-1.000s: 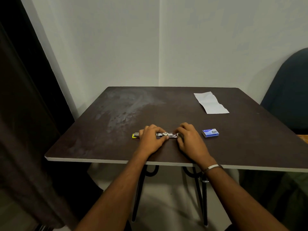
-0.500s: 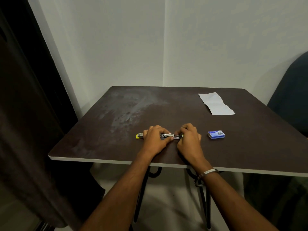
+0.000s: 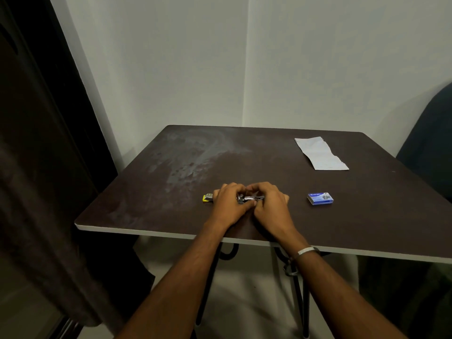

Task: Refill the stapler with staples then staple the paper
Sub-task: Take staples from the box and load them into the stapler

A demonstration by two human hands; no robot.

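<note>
A small metal stapler (image 3: 249, 198) with a yellow end (image 3: 207, 198) lies flat near the front of the dark table (image 3: 269, 162). My left hand (image 3: 228, 204) covers its left half and grips it. My right hand (image 3: 271, 204) closes on its right half, fingertips meeting the left hand's over the shiny metal middle. A blue box of staples (image 3: 320, 198) rests on the table to the right of my hands. The white folded paper (image 3: 320, 152) lies at the far right of the table. Whether any staples are in the stapler is hidden.
The table stands in a corner of two pale walls. A dark curtain (image 3: 44, 167) hangs at the left. A dark chair back (image 3: 430, 143) is beside the table's right edge. The table's light front edge (image 3: 146, 232) runs just under my wrists.
My hands have drawn closer together over the stapler, so less of its metal middle shows. The view has shifted slightly; box and paper lie where they were.
</note>
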